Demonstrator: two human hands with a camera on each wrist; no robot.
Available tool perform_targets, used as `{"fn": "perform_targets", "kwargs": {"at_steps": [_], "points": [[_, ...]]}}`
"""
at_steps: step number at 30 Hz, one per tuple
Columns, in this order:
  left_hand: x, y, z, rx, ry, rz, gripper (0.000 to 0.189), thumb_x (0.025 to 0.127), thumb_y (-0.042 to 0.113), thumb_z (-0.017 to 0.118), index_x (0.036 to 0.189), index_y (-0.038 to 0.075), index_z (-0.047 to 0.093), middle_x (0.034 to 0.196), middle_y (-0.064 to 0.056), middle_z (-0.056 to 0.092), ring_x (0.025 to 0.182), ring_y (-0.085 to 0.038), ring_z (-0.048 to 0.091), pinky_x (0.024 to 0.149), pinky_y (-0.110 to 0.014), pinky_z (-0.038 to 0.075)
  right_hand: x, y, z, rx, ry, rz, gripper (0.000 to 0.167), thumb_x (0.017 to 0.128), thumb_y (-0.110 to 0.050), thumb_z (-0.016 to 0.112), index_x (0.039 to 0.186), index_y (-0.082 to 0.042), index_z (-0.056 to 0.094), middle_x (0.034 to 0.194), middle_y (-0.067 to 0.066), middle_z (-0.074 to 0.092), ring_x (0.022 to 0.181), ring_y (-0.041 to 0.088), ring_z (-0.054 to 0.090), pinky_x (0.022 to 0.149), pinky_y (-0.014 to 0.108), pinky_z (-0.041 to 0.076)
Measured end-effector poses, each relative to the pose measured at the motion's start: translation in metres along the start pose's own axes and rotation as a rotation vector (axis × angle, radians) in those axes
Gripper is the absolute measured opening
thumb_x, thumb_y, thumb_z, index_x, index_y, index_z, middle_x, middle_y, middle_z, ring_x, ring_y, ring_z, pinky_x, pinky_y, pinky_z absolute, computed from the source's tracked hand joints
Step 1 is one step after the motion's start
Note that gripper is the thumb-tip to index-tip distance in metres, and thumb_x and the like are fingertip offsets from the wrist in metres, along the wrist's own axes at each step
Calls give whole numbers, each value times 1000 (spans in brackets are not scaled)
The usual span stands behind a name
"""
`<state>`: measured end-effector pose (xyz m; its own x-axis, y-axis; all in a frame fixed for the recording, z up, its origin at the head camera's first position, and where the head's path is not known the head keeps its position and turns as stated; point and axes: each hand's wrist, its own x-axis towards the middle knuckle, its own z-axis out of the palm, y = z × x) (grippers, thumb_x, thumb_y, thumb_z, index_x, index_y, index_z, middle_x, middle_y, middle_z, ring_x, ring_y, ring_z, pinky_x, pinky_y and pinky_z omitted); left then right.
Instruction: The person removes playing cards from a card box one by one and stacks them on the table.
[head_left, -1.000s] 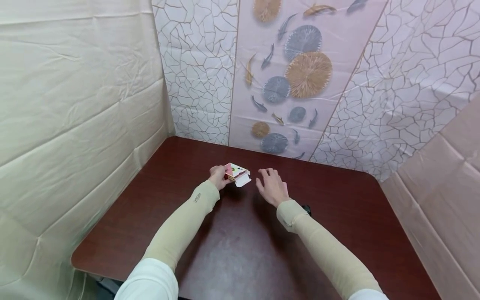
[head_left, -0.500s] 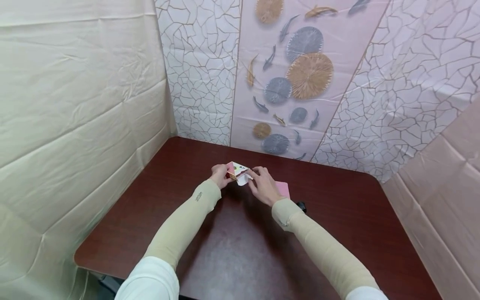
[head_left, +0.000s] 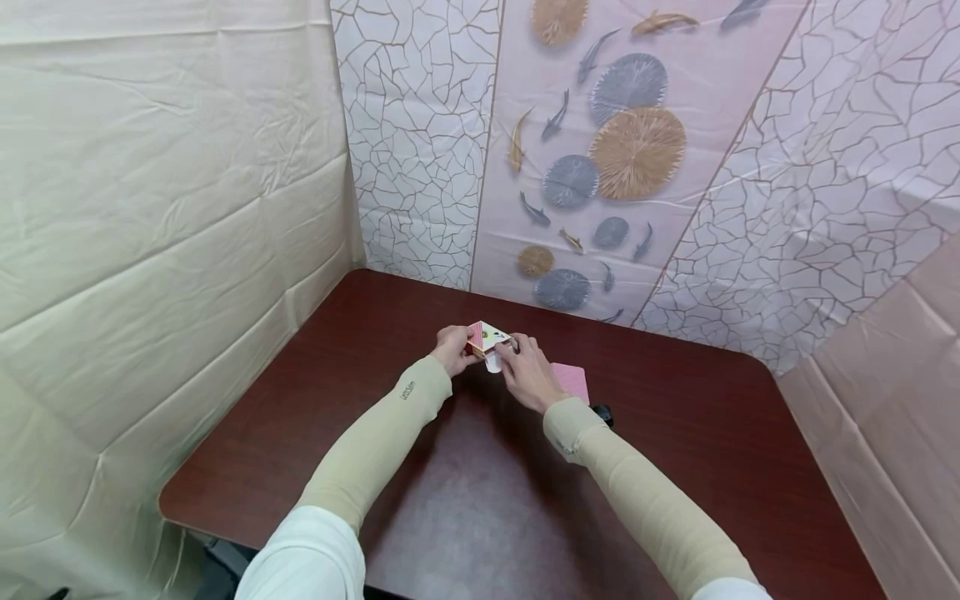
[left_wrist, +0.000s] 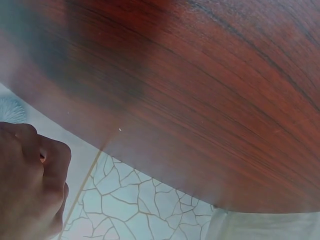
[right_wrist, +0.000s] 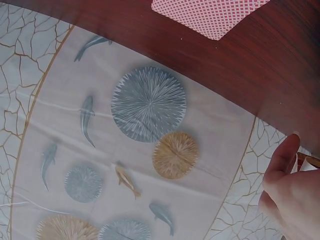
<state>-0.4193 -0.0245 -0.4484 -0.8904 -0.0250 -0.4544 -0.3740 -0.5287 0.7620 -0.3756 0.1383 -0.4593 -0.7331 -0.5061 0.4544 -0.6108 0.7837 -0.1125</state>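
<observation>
In the head view my left hand (head_left: pixel 454 350) grips a small playing card box (head_left: pixel 487 335), tilted above the table, its white flap (head_left: pixel 492 362) hanging at the open end. Red pattern and a white face with small printed figures show on it. My right hand (head_left: pixel 531 375) has its thumb and fingers curled at that open end, against the box. The right wrist view catches part of the right hand (right_wrist: pixel 290 190) with a box edge (right_wrist: pixel 311 161) beyond the fingers. In the left wrist view the left hand (left_wrist: pixel 32 182) is curled, its grip on the box hidden.
Right of the right hand, a red-and-white checkered rectangle (head_left: pixel 572 382), like a playing card back, lies on the dark red-brown table (head_left: pixel 465 483). A small black device (head_left: pixel 602 414) sits at the right wrist. Draped cloth (head_left: pixel 187 250) and a printed backdrop (head_left: pixel 570 250) enclose the table.
My right hand has moved left onto the open end of the box, uncovering more of the checkered rectangle. My left hand keeps holding the box. The head view has shifted slightly.
</observation>
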Motion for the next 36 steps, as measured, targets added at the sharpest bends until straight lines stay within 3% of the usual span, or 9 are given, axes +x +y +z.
{"fn": "perform_targets", "kwargs": {"at_steps": [7,16,22,29,32,36], "points": [[-1,-1,0,-2,3,-3,40,98,7,48,137,-5,46,137,-20,52,124,-29,54,101,-46,49,1,0,1,-6,27,-14,14,91,-10,59,103,-10,67,118,23,56,101,37,52,84,49,48],[-3,-2,-1,-19,8,1,40,98,5,48,136,-8,46,137,-22,51,124,-31,54,102,-47,48,2,2,-2,5,87,-31,18,88,-9,67,105,-10,74,118,17,61,103,32,54,87,42,51],[-5,0,-1,-33,31,4,40,97,3,49,135,-8,46,137,-23,52,123,-31,54,103,-47,47,2,4,-5,30,162,-62,15,84,-9,73,99,-8,76,113,16,63,101,29,54,85,40,52],[-8,1,-1,-47,58,11,41,97,2,48,137,-8,44,137,-23,51,124,-31,54,103,-47,48,-1,4,-9,44,179,-73,5,84,-5,70,89,-5,70,105,12,63,100,28,56,83,40,54],[-9,1,-1,-44,64,19,41,97,2,48,137,-8,44,137,-23,52,124,-31,54,102,-47,48,-3,2,-10,59,156,-46,8,82,-8,71,88,-4,68,104,11,64,96,26,60,80,40,55],[-10,0,-1,-29,62,31,40,98,3,47,137,-8,45,137,-23,52,124,-31,54,102,-46,49,-4,-2,-12,94,108,23,28,81,-29,76,88,-3,67,103,10,63,86,23,62,74,37,55]]}}
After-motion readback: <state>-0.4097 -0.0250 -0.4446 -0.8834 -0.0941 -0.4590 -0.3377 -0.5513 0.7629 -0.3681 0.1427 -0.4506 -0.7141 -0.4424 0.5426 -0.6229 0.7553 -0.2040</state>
